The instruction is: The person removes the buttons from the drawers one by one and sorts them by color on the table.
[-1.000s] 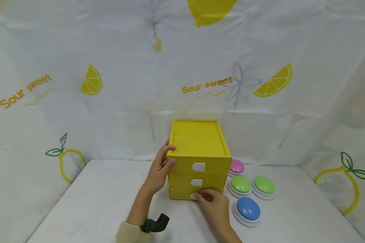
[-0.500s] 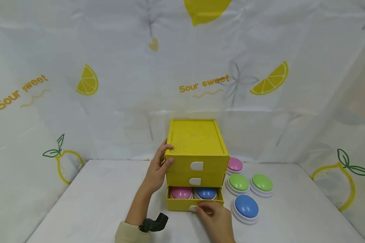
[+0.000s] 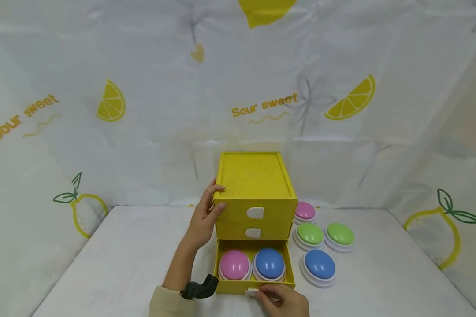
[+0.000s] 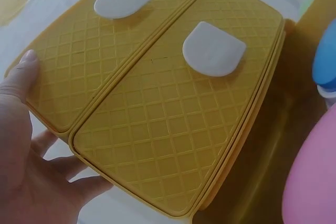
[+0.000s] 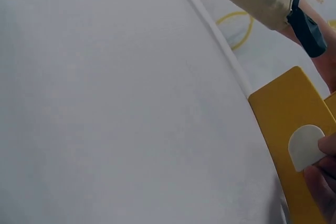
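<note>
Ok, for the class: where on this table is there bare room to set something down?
The white table is bare left of the left hand, and right of the loose blue button and outer green button. It's crowded just right of the yellow cabinet, where four buttons stand close, and in the open drawer, its front filled by two more buttons.

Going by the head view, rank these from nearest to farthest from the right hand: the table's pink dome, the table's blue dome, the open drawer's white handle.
1. White handle: pinched by the right hand, on the open drawer.
2. Blue dome: on the table, right of that drawer.
3. Pink dome: farther back, right of the drawer unit.
</note>
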The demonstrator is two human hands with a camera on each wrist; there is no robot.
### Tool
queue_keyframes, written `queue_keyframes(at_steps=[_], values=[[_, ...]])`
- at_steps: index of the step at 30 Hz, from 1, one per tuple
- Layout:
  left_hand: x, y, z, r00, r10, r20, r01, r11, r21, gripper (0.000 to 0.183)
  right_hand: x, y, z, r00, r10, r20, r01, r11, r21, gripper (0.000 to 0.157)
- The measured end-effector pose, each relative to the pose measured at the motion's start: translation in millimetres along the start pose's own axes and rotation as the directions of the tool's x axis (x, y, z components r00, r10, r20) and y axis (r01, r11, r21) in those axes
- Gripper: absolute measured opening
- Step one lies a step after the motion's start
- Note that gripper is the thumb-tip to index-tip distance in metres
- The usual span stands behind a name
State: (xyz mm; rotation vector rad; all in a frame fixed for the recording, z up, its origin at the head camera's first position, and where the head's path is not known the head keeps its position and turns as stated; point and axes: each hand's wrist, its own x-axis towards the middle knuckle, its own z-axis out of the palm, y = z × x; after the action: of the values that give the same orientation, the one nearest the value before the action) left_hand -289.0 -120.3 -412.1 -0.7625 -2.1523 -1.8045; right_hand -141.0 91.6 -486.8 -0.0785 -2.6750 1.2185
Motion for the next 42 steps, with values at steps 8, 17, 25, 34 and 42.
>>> queue_keyframes(at_steps=[8, 17, 25, 34, 42], values=[[0.5, 1.1, -1.7, 1.000, -0.007, 0.000, 0.007, 1.000, 0.007, 0.034, -9.3, 0.0, -5.4, 0.997, -0.018, 0.080, 0.021, 0.999, -0.034, 0.011], [3.0, -0.2, 1.8, 1.000, -0.014, 0.012, 0.014, 1.000, -0.011, 0.034, 23.0, -12.8, -63.7, 0.930, -0.225, 0.292, 0.187, 0.971, 0.151, 0.029], [0.2, 0.7, 0.0, 1.000, -0.023, 0.000, 0.023, 1.000, 0.002, 0.034, 80.7, -23.7, -80.3, 0.781, -0.385, 0.492, 0.408, 0.911, 0.065, 0.034], [-2.7, 1.7, -0.7, 1.000, -0.017, 0.003, 0.017, 1.000, -0.012, 0.034, 102.9, -16.8, -60.0, 0.681, -0.376, 0.628, 0.541, 0.837, -0.085, 0.047], [0.4, 0.0, -0.6, 1.000, 0.002, 0.011, -0.002, 1.000, -0.015, 0.034, 106.7, -9.0, -55.0, 0.665, -0.347, 0.662, 0.579, 0.799, -0.162, 0.039]])
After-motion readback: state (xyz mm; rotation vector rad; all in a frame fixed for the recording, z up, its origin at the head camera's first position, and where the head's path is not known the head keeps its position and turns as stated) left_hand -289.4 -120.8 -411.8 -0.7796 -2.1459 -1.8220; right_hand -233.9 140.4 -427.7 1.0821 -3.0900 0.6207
